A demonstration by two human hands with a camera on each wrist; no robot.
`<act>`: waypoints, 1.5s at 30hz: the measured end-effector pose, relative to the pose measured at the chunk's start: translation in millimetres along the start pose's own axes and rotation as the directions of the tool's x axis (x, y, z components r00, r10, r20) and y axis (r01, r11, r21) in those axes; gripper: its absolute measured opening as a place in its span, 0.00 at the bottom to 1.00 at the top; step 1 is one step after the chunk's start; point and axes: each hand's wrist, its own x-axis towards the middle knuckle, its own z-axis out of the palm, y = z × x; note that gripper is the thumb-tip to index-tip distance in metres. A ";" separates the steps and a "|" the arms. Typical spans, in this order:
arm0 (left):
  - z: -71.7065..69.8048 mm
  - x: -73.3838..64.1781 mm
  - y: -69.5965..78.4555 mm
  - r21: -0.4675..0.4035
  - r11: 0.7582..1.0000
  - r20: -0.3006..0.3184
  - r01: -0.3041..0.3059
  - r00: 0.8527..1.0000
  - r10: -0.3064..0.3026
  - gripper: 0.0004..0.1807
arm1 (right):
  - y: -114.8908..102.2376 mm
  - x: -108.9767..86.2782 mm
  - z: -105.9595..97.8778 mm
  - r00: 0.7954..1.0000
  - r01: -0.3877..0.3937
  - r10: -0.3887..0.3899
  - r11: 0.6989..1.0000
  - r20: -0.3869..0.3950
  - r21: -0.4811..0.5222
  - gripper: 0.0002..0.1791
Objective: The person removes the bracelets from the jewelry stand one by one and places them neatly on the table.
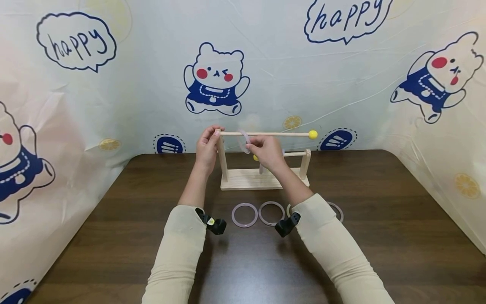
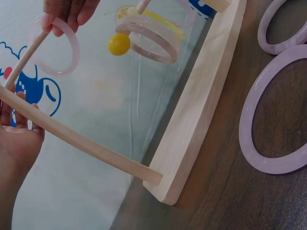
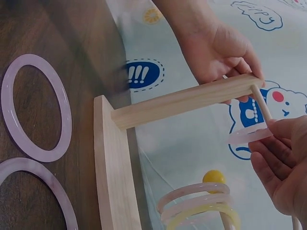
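A: What is closest?

B: Two pale sleeves (image 1: pixel 176 249), each with a small black camera (image 1: pixel 217 226) by the cuff. They reach over a brown table (image 1: pixel 114 236)

A: And past the cuffs?

B: Rings lie on the table. Two light purple rings (image 1: pixel 233 215) sit just beside each other. A pale yellow ring (image 1: pixel 289 210) peeks out by the right arm. One more ring (image 1: pixel 341 212) shows on the other side of that arm. The arm hides part of both

A: What is behind the rings?

B: A wooden stand. It has a flat base (image 1: pixel 248 179), a tall post (image 1: pixel 222 160) on the left and a short post (image 1: pixel 305 164) on the right. The short post has a low rod (image 1: pixel 294 154) with a yellow ball (image 2: pixel 119 44) at its tip. A few hung rings (image 3: pixel 194 188) are around that rod, and one is yellow

A: What do the hands do?

B: The left hand (image 1: pixel 206 150) grips the top of the tall post. The right hand (image 1: pixel 267 152) pinches a pink ring (image 2: pixel 74 50) with thumb and fingers

A: Where is that ring?

B: Around the top rod (image 1: pixel 281 134), nearer the tall post than the big yellow ball (image 1: pixel 313 134) at the other end

A: And farthest?

B: A pale cloth (image 1: pixel 152 84) with bears (image 1: pixel 217 78) and the word "happy" on it
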 end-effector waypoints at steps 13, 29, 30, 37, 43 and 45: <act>-0.9 -1.0 -0.8 0.005 1.000 -0.008 0.004 1.000 -0.004 0.07 | 5.1 -6.6 -1.7 0.996 0.066 -0.064 0.997 -0.065 0.029 0.07; 0.2 -1.5 0.7 0.010 1.000 -0.008 -0.003 1.000 0.004 0.06 | 6.5 -15.5 -8.5 0.982 0.135 -0.133 0.991 -0.133 0.011 0.08; 0.1 -1.4 0.6 0.010 1.000 -0.008 -0.004 1.000 0.004 0.06 | 6.6 -15.7 -8.9 0.981 0.140 -0.137 0.990 -0.136 0.011 0.08; 0.0 -1.4 0.4 0.014 1.000 -0.006 -0.006 1.000 0.006 0.05 | 9.4 -18.3 -9.8 0.967 0.183 -0.176 0.983 -0.181 0.021 0.08; 0.9 -1.5 0.8 0.012 1.000 -0.004 -0.006 1.000 0.006 0.06 | 11.9 -21.5 -10.2 0.945 0.232 -0.214 0.972 -0.248 0.046 0.08; 1.0 -0.9 0.4 0.008 1.000 -0.004 -0.005 1.000 0.005 0.06 | 13.1 -22.0 -10.9 0.939 0.243 -0.219 0.968 -0.264 0.062 0.08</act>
